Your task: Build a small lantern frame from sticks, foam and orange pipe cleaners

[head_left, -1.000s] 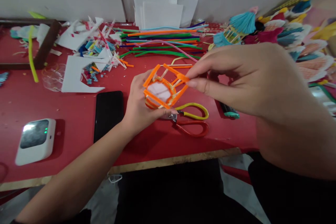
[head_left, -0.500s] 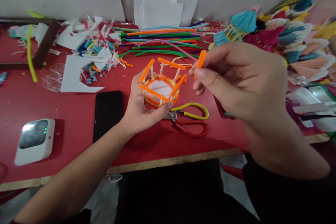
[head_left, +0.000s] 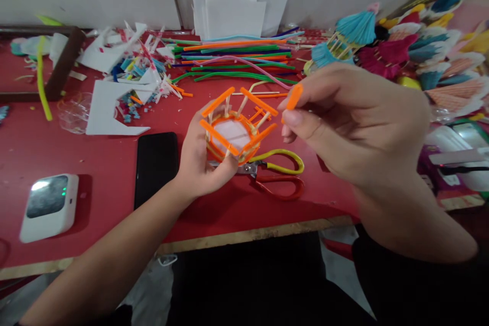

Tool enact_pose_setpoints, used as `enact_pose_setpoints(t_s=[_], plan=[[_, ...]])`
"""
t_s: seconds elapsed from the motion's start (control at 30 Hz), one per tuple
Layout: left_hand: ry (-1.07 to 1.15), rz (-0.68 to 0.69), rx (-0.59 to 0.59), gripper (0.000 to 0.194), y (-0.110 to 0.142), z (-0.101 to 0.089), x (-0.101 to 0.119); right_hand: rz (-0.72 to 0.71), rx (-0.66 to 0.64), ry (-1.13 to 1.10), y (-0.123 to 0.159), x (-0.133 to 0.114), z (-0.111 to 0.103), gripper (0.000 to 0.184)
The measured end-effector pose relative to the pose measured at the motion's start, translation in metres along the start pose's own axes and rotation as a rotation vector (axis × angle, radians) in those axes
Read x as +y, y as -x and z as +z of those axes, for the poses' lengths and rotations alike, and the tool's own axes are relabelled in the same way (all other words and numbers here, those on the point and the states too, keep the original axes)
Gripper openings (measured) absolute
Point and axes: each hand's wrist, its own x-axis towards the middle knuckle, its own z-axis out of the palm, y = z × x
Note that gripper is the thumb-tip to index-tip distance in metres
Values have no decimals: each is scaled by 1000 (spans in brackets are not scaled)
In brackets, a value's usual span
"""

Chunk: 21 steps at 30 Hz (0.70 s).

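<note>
My left hand point(head_left: 204, 155) is closed around the side of a small round frame point(head_left: 250, 150), which has a white base, pale upright sticks and orange strips across their tops. Between the thumb and fingers of my right hand point(head_left: 351, 127) is a short orange pipe cleaner piece point(head_left: 294, 97), just right of the frame and apart from it. Scissors point(head_left: 282, 175) with one yellow and one red handle lie under the frame, their blades partly hidden by my left hand. A few loose orange pieces point(head_left: 263, 114) lie behind the frame.
Several coloured pipe cleaners point(head_left: 237, 58) lie at the back, before white foam sheets point(head_left: 235, 18). Foam scraps point(head_left: 110, 109) lie left. A black phone point(head_left: 156, 168) and a white device point(head_left: 49, 208) rest nearer the front edge. Small paper umbrellas point(head_left: 355, 30) stand at right.
My left hand has turned and tilted the frame slightly, so its orange strips sit at different angles. My right hand has shifted slightly to the right and down with the orange piece.
</note>
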Motion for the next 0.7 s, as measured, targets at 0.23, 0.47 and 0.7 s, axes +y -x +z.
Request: enact_pose_setpoints(t_s=[0.23, 0.47, 0.7], plan=[[53, -44, 57, 66, 1, 6, 3, -25, 48, 10, 5, -2, 2, 17], [20, -84, 54, 68, 1, 3, 1, -143, -51, 104, -7, -1, -6, 15], [-38, -4, 52, 66, 4, 4, -6, -151, -407, 312, -50, -23, -21, 16]])
